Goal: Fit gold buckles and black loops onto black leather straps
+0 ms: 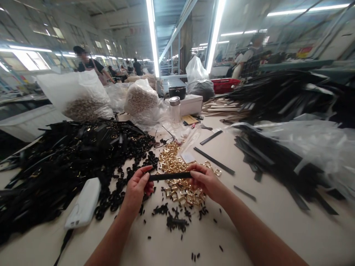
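My left hand [138,186] and my right hand [206,180] pinch the two ends of a short black strap [169,176], held level just above the table. Under the strap lies a heap of gold metal buckles [177,166]. Black rings [130,162] are scattered to the left of the buckles, and small black bits [174,221] lie on the table in front of my hands.
A big pile of finished black straps [55,162] fills the left, with a white phone-like case [84,203] on its edge. Loose black strips [213,160] and a stack in plastic [291,155] lie right. Bags of parts [83,96], a jar [174,109] and people stand behind.
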A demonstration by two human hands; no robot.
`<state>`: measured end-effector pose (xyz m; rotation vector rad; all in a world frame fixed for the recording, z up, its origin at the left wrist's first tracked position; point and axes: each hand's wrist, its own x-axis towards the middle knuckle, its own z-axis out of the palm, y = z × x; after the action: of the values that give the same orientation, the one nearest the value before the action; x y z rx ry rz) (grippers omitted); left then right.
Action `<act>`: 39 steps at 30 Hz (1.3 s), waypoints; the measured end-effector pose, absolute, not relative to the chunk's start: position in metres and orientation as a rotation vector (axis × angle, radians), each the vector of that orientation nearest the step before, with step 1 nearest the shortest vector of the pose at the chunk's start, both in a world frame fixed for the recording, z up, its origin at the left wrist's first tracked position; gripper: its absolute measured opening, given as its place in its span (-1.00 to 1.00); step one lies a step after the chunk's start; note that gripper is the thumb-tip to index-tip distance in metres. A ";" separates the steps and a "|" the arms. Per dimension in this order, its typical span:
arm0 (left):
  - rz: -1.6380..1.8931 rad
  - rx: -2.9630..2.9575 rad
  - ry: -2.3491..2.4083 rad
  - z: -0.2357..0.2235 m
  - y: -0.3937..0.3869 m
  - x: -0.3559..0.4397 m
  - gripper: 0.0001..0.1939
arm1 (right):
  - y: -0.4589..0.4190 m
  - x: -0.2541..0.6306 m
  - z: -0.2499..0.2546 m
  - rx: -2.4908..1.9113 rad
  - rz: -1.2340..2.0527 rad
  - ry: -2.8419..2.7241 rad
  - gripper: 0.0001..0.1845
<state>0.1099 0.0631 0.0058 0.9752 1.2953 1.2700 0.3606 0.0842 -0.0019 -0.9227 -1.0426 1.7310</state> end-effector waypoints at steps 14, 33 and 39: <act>1.146 0.941 1.039 0.014 0.048 0.125 -0.38 | 0.091 0.356 -0.008 -0.877 1.782 -0.546 -0.70; 1.051 1.090 1.024 -0.003 0.046 0.140 -0.53 | 0.070 0.347 -0.003 -0.784 2.044 -1.195 -0.63; 1.050 0.961 1.068 -0.010 0.051 0.136 -0.75 | 0.062 0.343 0.005 -1.003 1.901 -1.673 -0.75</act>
<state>0.1363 0.0506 -0.0104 0.9608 1.0684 1.0498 0.3434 0.0623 0.0048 -1.0031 -1.6730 1.9015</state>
